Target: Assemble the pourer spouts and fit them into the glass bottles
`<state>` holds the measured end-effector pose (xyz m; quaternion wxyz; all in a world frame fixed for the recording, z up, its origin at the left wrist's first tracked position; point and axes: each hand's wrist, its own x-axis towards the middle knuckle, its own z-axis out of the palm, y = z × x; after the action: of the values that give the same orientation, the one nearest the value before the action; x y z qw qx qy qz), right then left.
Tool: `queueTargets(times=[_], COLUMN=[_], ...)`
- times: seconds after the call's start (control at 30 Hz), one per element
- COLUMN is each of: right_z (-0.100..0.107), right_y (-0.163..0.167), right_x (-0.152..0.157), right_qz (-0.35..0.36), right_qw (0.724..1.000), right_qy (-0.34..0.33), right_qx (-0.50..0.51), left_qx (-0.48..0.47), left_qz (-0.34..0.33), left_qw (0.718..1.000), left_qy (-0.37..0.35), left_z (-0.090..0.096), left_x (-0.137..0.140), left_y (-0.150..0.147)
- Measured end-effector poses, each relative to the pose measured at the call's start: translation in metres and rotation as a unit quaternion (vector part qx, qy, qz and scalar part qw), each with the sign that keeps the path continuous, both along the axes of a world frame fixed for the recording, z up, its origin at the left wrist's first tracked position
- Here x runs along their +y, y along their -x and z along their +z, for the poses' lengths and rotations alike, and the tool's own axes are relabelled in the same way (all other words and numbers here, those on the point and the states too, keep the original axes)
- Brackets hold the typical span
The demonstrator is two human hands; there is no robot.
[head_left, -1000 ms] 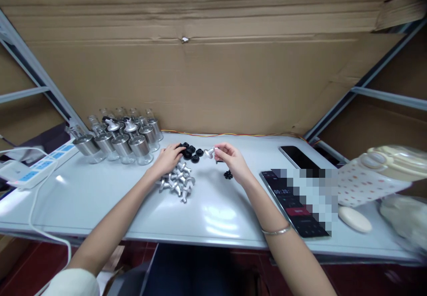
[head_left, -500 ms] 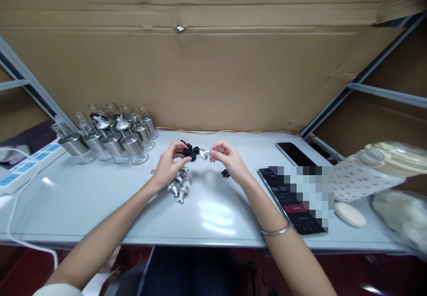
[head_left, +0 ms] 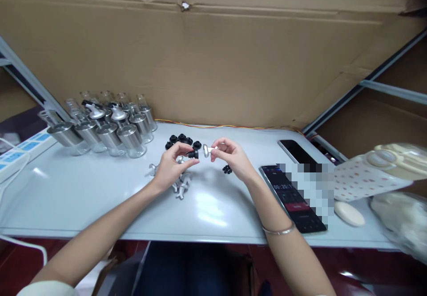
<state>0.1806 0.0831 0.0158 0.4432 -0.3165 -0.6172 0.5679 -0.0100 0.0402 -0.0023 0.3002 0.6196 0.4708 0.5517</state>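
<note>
Pinched between the thumb and fingers of my left hand (head_left: 171, 165) is a black ribbed stopper (head_left: 193, 154). My right hand (head_left: 230, 156) grips a silver pourer spout (head_left: 207, 150) by its narrow end, its round base facing the stopper with a small gap between them. Behind my left hand lie several more black stoppers (head_left: 182, 138). Partly hidden under that hand is a pile of silver spouts (head_left: 182, 188). A small cluster of tiny black parts (head_left: 227, 169) sits just below my right hand.
Glass bottles with metal sleeves (head_left: 128, 138) stand in a group at the left, two topped with spouts. A power strip (head_left: 23, 151) runs along the left edge. Two phones (head_left: 293, 198), a white oval object (head_left: 349, 214), and a dotted bag (head_left: 367, 176) lie at the right.
My left hand has drawn back from the group of black stoppers with one between its fingers. My right hand still holds the spout, close to where it was. The view has tilted slightly.
</note>
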Motion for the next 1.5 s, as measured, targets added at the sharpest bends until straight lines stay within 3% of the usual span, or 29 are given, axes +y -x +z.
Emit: queueTargets(times=[0.1,0.3,0.63,0.83,1.23,1.5], right_z=[0.001,-0.001,0.005,0.003,0.009,0.014], right_y=[0.0,0.0,-0.001,-0.004,-0.011,-0.013], right_x=[-0.001,0.0,-0.005,-0.003,-0.003,-0.004], right_qz=[0.016,0.027,0.068,0.064,0.197,0.233], right_qw=[1.0,0.999,0.997,0.996,0.968,0.958], right_qy=[0.0,-0.002,0.012,0.012,0.017,0.039], right_qx=[-0.015,-0.025,-0.043,-0.056,-0.152,-0.161], left_qx=[0.013,-0.051,0.016,0.041,0.042,0.058], left_qz=[0.016,-0.055,-0.097,-0.07,-0.068,-0.088], left_qw=[1.0,0.997,0.991,0.991,0.988,0.982], left_qy=[0.001,0.029,-0.09,-0.111,-0.13,-0.157], left_z=[-0.001,-0.004,-0.001,-0.004,-0.003,-0.003], left_x=[0.0,-0.002,-0.005,-0.006,-0.007,-0.009], left_y=[0.001,-0.004,-0.002,-0.002,-0.002,-0.003])
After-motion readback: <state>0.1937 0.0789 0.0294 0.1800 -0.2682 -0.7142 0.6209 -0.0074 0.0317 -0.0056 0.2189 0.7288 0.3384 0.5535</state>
